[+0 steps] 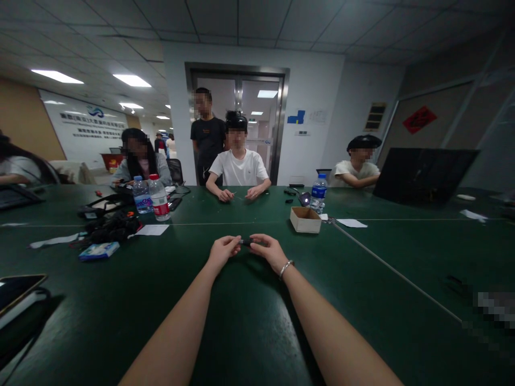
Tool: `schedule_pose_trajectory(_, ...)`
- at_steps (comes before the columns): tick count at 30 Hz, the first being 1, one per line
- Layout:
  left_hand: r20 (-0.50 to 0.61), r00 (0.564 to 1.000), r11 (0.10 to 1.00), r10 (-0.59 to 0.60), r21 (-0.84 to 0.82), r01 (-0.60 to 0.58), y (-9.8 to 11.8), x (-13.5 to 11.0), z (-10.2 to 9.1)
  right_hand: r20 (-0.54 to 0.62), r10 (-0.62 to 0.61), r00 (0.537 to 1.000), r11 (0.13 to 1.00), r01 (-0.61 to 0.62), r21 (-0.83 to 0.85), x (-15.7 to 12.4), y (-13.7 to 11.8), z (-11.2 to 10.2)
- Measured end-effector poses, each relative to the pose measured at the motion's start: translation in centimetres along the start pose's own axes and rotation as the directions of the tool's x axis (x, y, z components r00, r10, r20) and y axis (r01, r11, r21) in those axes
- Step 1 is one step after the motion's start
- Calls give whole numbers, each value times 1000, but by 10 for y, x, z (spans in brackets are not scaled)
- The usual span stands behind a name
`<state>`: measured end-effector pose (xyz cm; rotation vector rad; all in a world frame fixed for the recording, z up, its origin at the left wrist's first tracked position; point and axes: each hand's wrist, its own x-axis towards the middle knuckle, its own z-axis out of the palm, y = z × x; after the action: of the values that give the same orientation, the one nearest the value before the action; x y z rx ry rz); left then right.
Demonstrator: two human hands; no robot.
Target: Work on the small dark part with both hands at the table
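Both my arms stretch forward over the green table, and my hands meet above its middle. A small black stick-like piece (pixel 246 243) with a paler, metallic-looking left end spans the gap between my fingertips; its exact kind is too small to tell. My left hand (pixel 223 253) pinches the pale end between thumb and fingers. On the other side, my right hand (pixel 271 252) has its fingertips closed round the dark end. A silver bracelet (pixel 285 269) circles my right wrist. Nearest to the hands is an open cardboard box (pixel 306 222), beyond my right hand.
Two bottles (pixel 160 198) stand left beside tangled black gear (pixel 110 228) and a blue-white packet (pixel 99 251). Another water bottle (pixel 319 193) is behind the box. A phone (pixel 20 289) lies near left, a monitor (pixel 426 174) far right. A co-worker (pixel 238 169) sits opposite, hands on the table.
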<state>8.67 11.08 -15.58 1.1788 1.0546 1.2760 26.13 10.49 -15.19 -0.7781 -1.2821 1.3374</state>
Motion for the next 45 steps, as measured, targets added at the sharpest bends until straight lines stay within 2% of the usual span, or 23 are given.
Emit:
schedule_pose_trajectory(3,35,999,998,10,-60,-8,3,-3,1,-5,17,1000,999,-17,43,1,1,0)
schedule_pose_trajectory(8,83,995,998,47,-38,-44,0,-2,-2,3,23,1000,1000,-23,20,4,6,-2)
schedule_pose_trajectory(19,32,999,999,4,47,-5,-10,6,-4,11,-25,1000,999,25,-37,3,7,-3)
schedule_pose_trajectory(25,24,999,996,-37,80,35,-9,6,-5,19,-24,1000,999,24,-45,4,7,-3)
schedule_pose_trajectory(33,6,999,989,-33,142,32,-4,3,-5,28,-21,999,997,23,-69,2,3,-3)
schedule_pose_trajectory(42,126,991,999,38,-5,-37,2,-6,-4,-8,-3,1000,1000,2,-17,5,7,-3)
schedule_pose_trajectory(45,101,994,999,42,-29,-39,5,-6,-3,-11,6,1000,1000,-6,-21,4,6,-3)
